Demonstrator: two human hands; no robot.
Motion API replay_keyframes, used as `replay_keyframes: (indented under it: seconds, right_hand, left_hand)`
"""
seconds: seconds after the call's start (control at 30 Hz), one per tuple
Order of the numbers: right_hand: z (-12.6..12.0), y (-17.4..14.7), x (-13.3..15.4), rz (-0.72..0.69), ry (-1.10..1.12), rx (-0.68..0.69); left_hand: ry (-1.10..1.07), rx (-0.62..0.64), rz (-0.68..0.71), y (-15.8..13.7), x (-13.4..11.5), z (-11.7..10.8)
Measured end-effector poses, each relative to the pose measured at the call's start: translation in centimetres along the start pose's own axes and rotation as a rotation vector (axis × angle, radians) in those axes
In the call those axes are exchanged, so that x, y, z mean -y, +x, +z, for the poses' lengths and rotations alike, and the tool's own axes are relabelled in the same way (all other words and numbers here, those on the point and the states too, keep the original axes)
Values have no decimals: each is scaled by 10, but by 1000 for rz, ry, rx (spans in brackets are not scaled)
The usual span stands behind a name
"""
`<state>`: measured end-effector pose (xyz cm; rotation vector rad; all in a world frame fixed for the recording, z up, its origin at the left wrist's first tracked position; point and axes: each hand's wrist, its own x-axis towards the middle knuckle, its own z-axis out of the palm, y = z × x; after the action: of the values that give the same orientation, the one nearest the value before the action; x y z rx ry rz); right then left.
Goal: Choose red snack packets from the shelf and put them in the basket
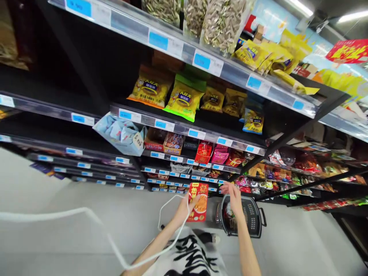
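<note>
My left hand (184, 209) grips a flat red food box (202, 191) by its left side, thumb across the front. Chinese lettering and a picture of food cover the box. To its right, my right hand (232, 193) is held above the dark shopping basket (253, 218), fingers loosely stretched toward the left and nothing in them. The basket stands on the floor, and several goods lie inside it, partly hidden by my right forearm. A white cable (94, 218) loops across the view in front of my left arm.
Shelves with blue and white price tags (158, 40) rise in front of me. Yellow snack bags (184, 97) lie on one shelf, with a light blue carton of packets (120, 132) below. Bags of sunflower seeds (224, 23) stand on top. More packaged goods (313, 165) fill shelves on the right.
</note>
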<state>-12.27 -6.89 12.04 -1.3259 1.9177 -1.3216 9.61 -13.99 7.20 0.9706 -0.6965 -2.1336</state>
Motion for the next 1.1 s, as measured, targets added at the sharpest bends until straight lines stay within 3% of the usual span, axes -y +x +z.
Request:
replay_keyframes:
  seconds: [0.07, 0.13, 0.23, 0.3, 0.43, 0.5, 0.67, 1.1]
  right_hand:
    - [27, -43, 2, 127, 294, 215]
    - [50, -74, 6, 234, 476, 204]
    - [68, -96, 17, 350, 578, -38]
    - [68, -100, 24, 370, 581, -195]
    - [54, -99, 36, 295, 486, -587]
    - [49, -98, 41, 270, 467, -697]
    - [50, -98, 44, 210, 574, -694]
    - [58, -100, 37, 232, 619, -670]
  left_hand:
    - [75, -49, 86, 6, -4, 16]
    - [94, -87, 84, 9, -6, 31]
    - [81, -58, -37, 5, -9, 51]
    - [116, 57, -94, -6, -9, 61]
    - [252, 370, -6, -39, -6, 72]
    - [314, 458, 87, -52, -3, 71]
    - [510, 460, 252, -58, 4, 58]
    - [624, 388, 389, -54, 8, 46]
